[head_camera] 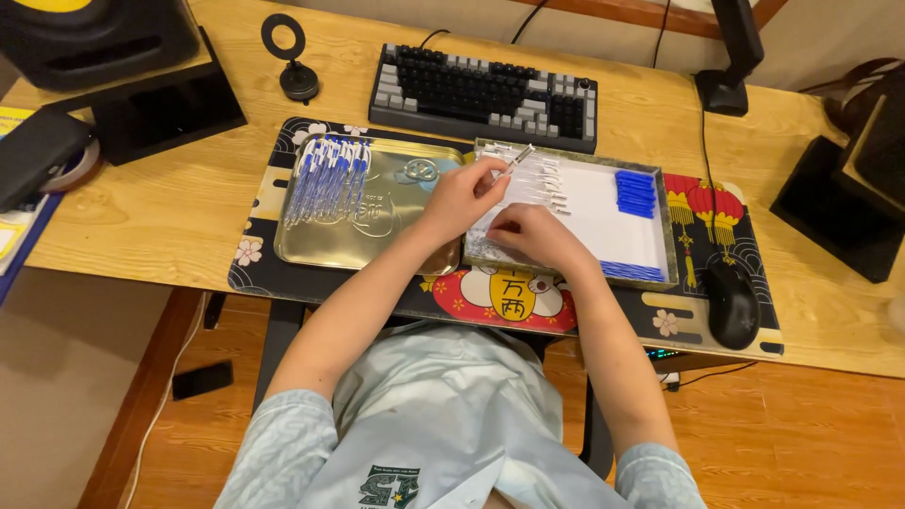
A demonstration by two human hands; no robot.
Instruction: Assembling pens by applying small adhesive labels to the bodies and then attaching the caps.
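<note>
My left hand (462,193) holds a thin clear pen barrel (517,158) by its lower end, tip pointing up and right over the grey tray (671,247). My right hand (535,236) rests fingers-down in the near left corner of that tray, on a heap of small parts; whether it grips any is hidden. In the tray lie a row of silver pen parts (549,184), a stack of blue caps (636,192) and blue pieces (630,271) along the near edge. On the gold metal tray (377,236) to the left lie several assembled blue-and-white pens (328,177).
Both trays sit on a patterned desk mat (514,302) on a wooden desk. A keyboard (483,94) lies behind them, a black mouse (732,302) at the right, a small ring stand (294,66) and a speaker (104,38) at the back left, dark boxes (848,198) far right.
</note>
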